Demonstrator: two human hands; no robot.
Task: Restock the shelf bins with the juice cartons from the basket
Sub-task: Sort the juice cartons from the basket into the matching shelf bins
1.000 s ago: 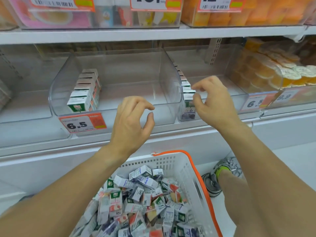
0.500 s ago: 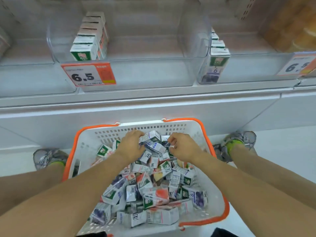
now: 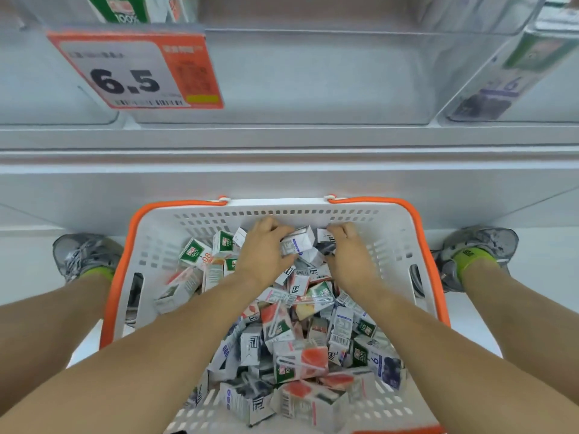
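Juice cartons: small white cardboard juice cartons [image 3: 300,361] with green, red and purple print lie heaped in the basket, long axes pointing every way, most tipped on their sides.
Basket: white perforated plastic basket with an orange rim [image 3: 388,220] stands on the floor between the person's two grey sneakers, its far wall just beside the shelf base.
Left hand: the left hand [image 3: 263,249] is down in the far end of the heap, fingers curled round a white carton with blue print [image 3: 297,242] that lies roughly crosswise.
Right hand: the right hand [image 3: 351,255] rests on the heap just beside it, fingers curled into the cartons; what it grips I cannot tell.
Shelf: a pale grey shelf [image 3: 282,139] above carries clear plastic bins [image 3: 313,76].
Bin contents: a green carton [image 3: 125,7] stands upright in the left part of the middle bin; the rest of its floor is bare. A purple carton [image 3: 501,89] stands in the right bin.
Price tag: an orange and white tag reading 6.5 [image 3: 134,70] hangs on the middle bin's front.
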